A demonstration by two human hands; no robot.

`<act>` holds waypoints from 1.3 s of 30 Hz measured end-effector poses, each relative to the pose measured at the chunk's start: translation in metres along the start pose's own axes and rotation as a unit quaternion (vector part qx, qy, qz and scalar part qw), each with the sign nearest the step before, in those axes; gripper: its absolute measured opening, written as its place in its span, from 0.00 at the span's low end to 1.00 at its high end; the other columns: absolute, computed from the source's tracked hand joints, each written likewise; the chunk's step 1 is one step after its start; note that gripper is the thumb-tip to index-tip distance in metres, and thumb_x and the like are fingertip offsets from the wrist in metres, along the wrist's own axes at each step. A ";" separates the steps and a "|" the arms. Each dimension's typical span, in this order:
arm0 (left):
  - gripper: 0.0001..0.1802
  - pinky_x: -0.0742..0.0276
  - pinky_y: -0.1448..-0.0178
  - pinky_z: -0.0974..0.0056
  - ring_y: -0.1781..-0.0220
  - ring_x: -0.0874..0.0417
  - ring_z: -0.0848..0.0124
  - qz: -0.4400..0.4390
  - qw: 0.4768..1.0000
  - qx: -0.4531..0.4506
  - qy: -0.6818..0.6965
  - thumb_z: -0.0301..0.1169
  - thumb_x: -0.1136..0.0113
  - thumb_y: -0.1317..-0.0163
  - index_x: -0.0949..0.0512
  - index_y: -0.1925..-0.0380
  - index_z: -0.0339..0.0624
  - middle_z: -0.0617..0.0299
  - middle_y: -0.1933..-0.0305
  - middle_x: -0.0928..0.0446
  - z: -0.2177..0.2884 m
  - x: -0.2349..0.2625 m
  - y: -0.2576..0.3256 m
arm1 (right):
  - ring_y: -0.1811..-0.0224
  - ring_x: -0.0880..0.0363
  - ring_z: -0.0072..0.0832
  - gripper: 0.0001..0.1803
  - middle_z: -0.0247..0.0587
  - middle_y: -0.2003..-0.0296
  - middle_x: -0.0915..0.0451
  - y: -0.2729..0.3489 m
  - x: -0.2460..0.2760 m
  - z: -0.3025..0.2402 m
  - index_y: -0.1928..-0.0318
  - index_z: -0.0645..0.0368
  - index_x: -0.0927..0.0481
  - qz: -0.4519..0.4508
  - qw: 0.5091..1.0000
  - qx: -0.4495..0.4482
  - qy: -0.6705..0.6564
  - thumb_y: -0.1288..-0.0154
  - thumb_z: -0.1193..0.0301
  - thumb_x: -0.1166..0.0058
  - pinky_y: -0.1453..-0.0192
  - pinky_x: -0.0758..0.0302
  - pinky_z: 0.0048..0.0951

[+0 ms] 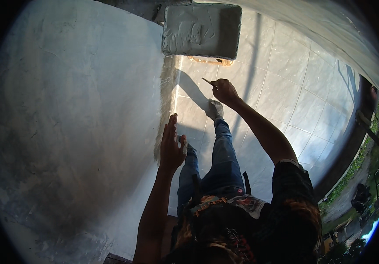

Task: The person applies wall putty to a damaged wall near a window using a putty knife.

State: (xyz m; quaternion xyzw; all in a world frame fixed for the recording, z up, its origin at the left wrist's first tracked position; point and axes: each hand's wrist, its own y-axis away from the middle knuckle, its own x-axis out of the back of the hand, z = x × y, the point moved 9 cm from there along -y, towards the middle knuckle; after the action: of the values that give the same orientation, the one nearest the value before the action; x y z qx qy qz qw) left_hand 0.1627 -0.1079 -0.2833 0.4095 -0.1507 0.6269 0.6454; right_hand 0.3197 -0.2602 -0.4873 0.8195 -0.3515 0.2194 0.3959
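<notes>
My right hand (225,92) is closed round a thin, narrow tool (207,82) that looks like a scraper seen edge-on; its exact kind is hard to make out. The tool points up and left, above the tiled floor. My left hand (172,144) has its fingers stretched out beside the wall (75,110), with pale smears on the thumb and fingers. Whether it touches the wall I cannot tell. Ahead of both hands stands a dark-rimmed rectangular tub (227,33) of grey plaster-like paste (194,28), its surface ridged and scooped.
Pale floor tiles (282,94) stretch to the right, crossed by shadows. An orange-brown object (218,60) shows under the tub's near edge. My paste-smeared foot (216,109) is on the tiles. Greenery (352,176) lies beyond a dark edge at far right.
</notes>
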 end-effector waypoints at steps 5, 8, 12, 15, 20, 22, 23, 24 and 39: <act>0.36 0.47 0.21 0.48 0.25 0.37 0.46 0.002 0.999 0.028 0.018 0.25 0.47 0.36 0.44 0.27 0.34 0.41 0.26 0.39 -0.013 0.004 0.011 | 0.45 0.19 0.37 0.20 0.41 0.48 0.20 0.008 -0.023 0.021 0.42 0.58 0.27 0.016 0.667 -0.187 -0.721 0.27 0.62 0.45 0.38 0.24 0.50; 0.36 0.47 0.21 0.48 0.25 0.37 0.46 0.000 0.999 0.043 0.016 0.24 0.47 0.36 0.44 0.28 0.34 0.42 0.26 0.39 -0.022 0.001 0.021 | 0.44 0.21 0.38 0.21 0.46 0.48 0.21 -0.009 -0.024 0.026 0.39 0.60 0.30 0.063 0.573 -0.175 -0.798 0.27 0.65 0.47 0.37 0.24 0.50; 0.37 0.46 0.21 0.48 0.25 0.37 0.48 0.001 0.998 0.065 0.014 0.23 0.46 0.37 0.44 0.27 0.35 0.43 0.26 0.39 -0.032 0.000 0.033 | 0.43 0.21 0.35 0.15 0.40 0.48 0.20 -0.026 -0.033 0.013 0.44 0.56 0.27 0.065 0.544 -0.177 -0.817 0.26 0.65 0.47 0.34 0.27 0.48; 0.37 0.45 0.21 0.49 0.25 0.37 0.48 0.002 0.998 0.065 0.020 0.23 0.46 0.37 0.44 0.27 0.35 0.44 0.26 0.39 -0.033 0.001 0.037 | 0.43 0.22 0.33 0.15 0.38 0.49 0.20 -0.035 -0.038 0.008 0.44 0.55 0.26 0.073 0.527 -0.180 -0.827 0.27 0.66 0.46 0.34 0.27 0.47; 0.37 0.44 0.21 0.51 0.25 0.37 0.48 -0.002 0.997 0.075 0.028 0.23 0.45 0.37 0.44 0.27 0.36 0.44 0.26 0.39 -0.034 -0.004 0.032 | 0.47 0.19 0.34 0.13 0.41 0.52 0.20 -0.053 -0.042 0.019 0.47 0.60 0.25 0.140 0.540 -0.184 -0.809 0.29 0.70 0.45 0.41 0.21 0.44; 0.37 0.44 0.22 0.52 0.25 0.36 0.48 -0.002 0.997 0.075 0.032 0.23 0.45 0.37 0.44 0.27 0.36 0.44 0.26 0.38 -0.036 -0.006 0.032 | 0.49 0.18 0.34 0.13 0.42 0.52 0.20 -0.049 -0.051 0.022 0.48 0.62 0.24 0.164 0.564 -0.199 -0.784 0.30 0.71 0.45 0.45 0.17 0.42; 0.37 0.43 0.22 0.52 0.25 0.36 0.49 -0.002 0.996 0.080 0.046 0.23 0.45 0.37 0.44 0.27 0.36 0.44 0.26 0.38 -0.037 -0.008 0.031 | 0.57 0.16 0.33 0.13 0.44 0.56 0.18 -0.038 -0.059 0.035 0.50 0.64 0.22 0.213 0.604 -0.228 -0.734 0.31 0.72 0.45 0.54 0.14 0.37; 0.37 0.43 0.22 0.53 0.25 0.36 0.49 -0.003 0.995 0.084 0.060 0.23 0.45 0.37 0.44 0.27 0.36 0.44 0.26 0.38 -0.039 -0.010 0.029 | 0.64 0.14 0.32 0.13 0.47 0.59 0.16 -0.025 -0.065 0.047 0.51 0.66 0.19 0.261 0.638 -0.256 -0.678 0.32 0.73 0.44 0.64 0.12 0.33; 0.34 0.43 0.22 0.52 0.25 0.37 0.48 0.011 0.994 0.104 0.039 0.27 0.48 0.33 0.44 0.27 0.36 0.44 0.26 0.39 -0.061 0.003 0.021 | 0.56 0.17 0.56 0.13 0.60 0.62 0.16 -0.127 0.072 -0.057 0.51 0.65 0.23 0.178 0.971 0.082 -0.140 0.29 0.69 0.52 0.54 0.19 0.49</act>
State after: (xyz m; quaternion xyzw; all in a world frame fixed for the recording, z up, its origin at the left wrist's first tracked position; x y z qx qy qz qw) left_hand 0.1238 -0.0649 -0.3118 0.4481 -0.0642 0.6619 0.5975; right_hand 0.4581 -0.1876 -0.4706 0.7960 -0.5244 0.1971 0.2291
